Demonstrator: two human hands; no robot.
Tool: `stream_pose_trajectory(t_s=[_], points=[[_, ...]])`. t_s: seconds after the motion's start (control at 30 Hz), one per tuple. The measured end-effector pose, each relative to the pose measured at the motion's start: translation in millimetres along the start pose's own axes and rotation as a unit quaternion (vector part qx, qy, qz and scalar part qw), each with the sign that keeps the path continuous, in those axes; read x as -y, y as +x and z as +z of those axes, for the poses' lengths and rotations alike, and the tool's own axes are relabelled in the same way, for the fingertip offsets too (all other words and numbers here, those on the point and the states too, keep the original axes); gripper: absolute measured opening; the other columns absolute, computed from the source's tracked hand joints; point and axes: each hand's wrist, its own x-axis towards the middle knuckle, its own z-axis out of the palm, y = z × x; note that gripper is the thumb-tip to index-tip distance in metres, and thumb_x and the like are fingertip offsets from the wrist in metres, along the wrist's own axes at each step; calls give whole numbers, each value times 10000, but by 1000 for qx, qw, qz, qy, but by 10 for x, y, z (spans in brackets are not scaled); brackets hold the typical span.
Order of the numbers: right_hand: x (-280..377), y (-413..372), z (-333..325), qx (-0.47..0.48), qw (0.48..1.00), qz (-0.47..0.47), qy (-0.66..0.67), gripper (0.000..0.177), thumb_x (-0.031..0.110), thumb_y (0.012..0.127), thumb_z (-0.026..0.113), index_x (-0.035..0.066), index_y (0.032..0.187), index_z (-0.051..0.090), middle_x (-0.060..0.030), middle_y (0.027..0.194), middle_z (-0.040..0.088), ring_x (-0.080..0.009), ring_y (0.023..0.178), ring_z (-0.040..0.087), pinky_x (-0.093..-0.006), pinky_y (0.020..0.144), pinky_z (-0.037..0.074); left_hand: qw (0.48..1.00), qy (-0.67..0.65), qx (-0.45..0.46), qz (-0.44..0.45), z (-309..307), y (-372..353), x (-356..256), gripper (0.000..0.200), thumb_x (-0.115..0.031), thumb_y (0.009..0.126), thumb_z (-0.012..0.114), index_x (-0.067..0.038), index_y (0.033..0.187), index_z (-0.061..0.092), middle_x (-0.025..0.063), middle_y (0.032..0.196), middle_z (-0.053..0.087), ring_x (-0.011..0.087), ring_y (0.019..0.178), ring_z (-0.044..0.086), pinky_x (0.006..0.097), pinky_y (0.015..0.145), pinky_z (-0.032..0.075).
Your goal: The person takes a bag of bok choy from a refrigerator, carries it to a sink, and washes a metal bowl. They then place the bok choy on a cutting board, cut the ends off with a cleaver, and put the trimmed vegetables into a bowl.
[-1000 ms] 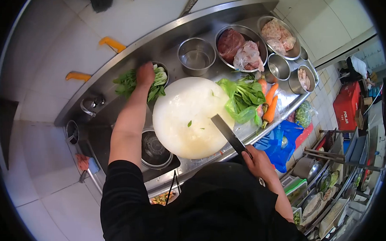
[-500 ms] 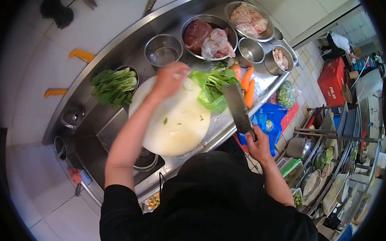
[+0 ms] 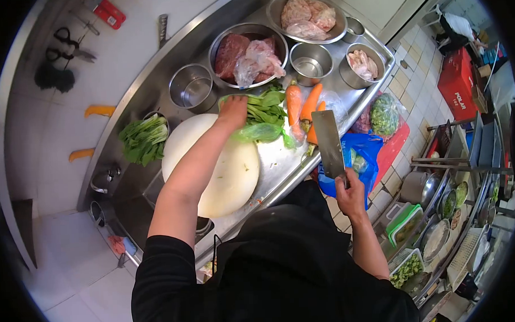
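My left hand (image 3: 233, 112) reaches over the round white cutting board (image 3: 227, 185). Its fingers are curled on a bunch of leafy greens (image 3: 267, 108), which lies in a green plastic bag (image 3: 259, 132) at the board's far right edge. Part of the bunch is hidden under that hand. On the right, my right hand (image 3: 351, 193) grips a cleaver (image 3: 329, 144) by its handle, the broad blade pointing away from me. Carrots (image 3: 294, 106) lie just beyond the blade. A few green scraps dot the board.
Behind the board stand metal bowls, one with red meat (image 3: 231, 57), another with pale meat (image 3: 309, 14). More greens (image 3: 143, 142) sit in a pot at the left, beside the sink (image 3: 128, 208). A blue bag (image 3: 368, 151) and a shelf rack (image 3: 456, 168) are at the right.
My left hand has moved from above the board onto the bagged greens, which have shifted left toward the board. My right hand still holds the cleaver. The camera view has turned slightly.
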Motion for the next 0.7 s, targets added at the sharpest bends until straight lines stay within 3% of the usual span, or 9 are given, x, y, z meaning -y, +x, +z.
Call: stream_pose_trajectory(t_s=[0.07, 0.13, 0.27, 0.33, 0.47, 0.53, 0.57, 0.63, 0.7], points=[[-43, 19, -45, 2, 1000, 5, 1, 209, 46, 1000, 627, 7, 1199, 680, -79, 747, 604, -107, 651, 545, -320, 616, 459, 1000, -3, -7, -5, 65, 82, 54, 703, -157, 895, 754, -78, 1543, 494, 193, 1568, 534, 421, 1489, 454, 619, 1188, 394], [21, 38, -104, 21, 1000, 18, 15, 238, 47, 999, 627, 18, 1226, 692, -101, 735, 615, -138, 633, 579, -333, 616, 475, 997, -49, 42, -34, 121, 211, 109, 970, -342, 802, 876, -148, 1635, 417, 183, 1613, 496, 403, 1525, 421, 656, 1182, 380], [-68, 78, -217, 38, 999, 26, 10, 259, 52, 1000, 627, 24, 1247, 697, -123, 740, 624, -166, 636, 605, -344, 623, 487, 995, -67, 66, -46, 51, 365, 18, 1068, -455, 735, 928, -226, 1650, 425, 185, 1557, 559, 400, 1490, 471, 641, 1183, 384], [-40, 84, -300, 53, 997, 49, 16, 229, 53, 1009, 628, -6, 1220, 695, -61, 748, 592, -105, 667, 527, -318, 618, 443, 988, -133, 70, 24, 44, 364, -26, 893, -462, 748, 905, -214, 1526, 544, 190, 1495, 606, 385, 1419, 551, 633, 1152, 403], [-130, 107, -383, 45, 999, 29, 6, 241, 56, 1011, 631, -6, 1236, 695, -59, 761, 601, -108, 665, 525, -318, 618, 447, 988, -116, 63, 78, 43, 373, -195, 734, -459, 749, 890, -158, 1349, 593, 189, 1364, 684, 372, 1283, 650, 574, 1091, 453], [-238, 92, -396, 24, 1000, 8, 11, 237, 64, 1012, 636, -5, 1232, 693, -56, 768, 602, -111, 668, 531, -316, 623, 450, 989, -100, 78, 76, -135, 264, -350, 613, -414, 763, 877, -122, 1212, 578, 192, 1175, 741, 388, 1113, 712, 520, 989, 516], [-234, 99, -426, 24, 1000, 6, 10, 237, 64, 1012, 636, -5, 1232, 693, -56, 768, 602, -111, 668, 531, -316, 623, 450, 989, -101, 76, 75, -235, 226, -396, 613, -414, 763, 877, -122, 1212, 578, 192, 1175, 741, 388, 1113, 712, 520, 989, 516], [-216, 95, -488, 32, 999, 15, 7, 236, 69, 1011, 637, -3, 1228, 692, -63, 771, 614, -119, 676, 542, -322, 632, 460, 988, -61, -23, 138, -428, 99, -479, 587, -361, 780, 857, -112, 1228, 573, 210, 1049, 749, 422, 1026, 719, 480, 880, 553], [-239, 108, -523, 33, 999, 0, -3, 252, 62, 1003, 638, 1, 1243, 691, -108, 784, 646, -180, 686, 613, -343, 648, 489, 987, -123, -7, 105, -788, 49, -541, 554, -345, 786, 846, -101, 1210, 587, 212, 1045, 740, 395, 1000, 717, 465, 863, 550]])
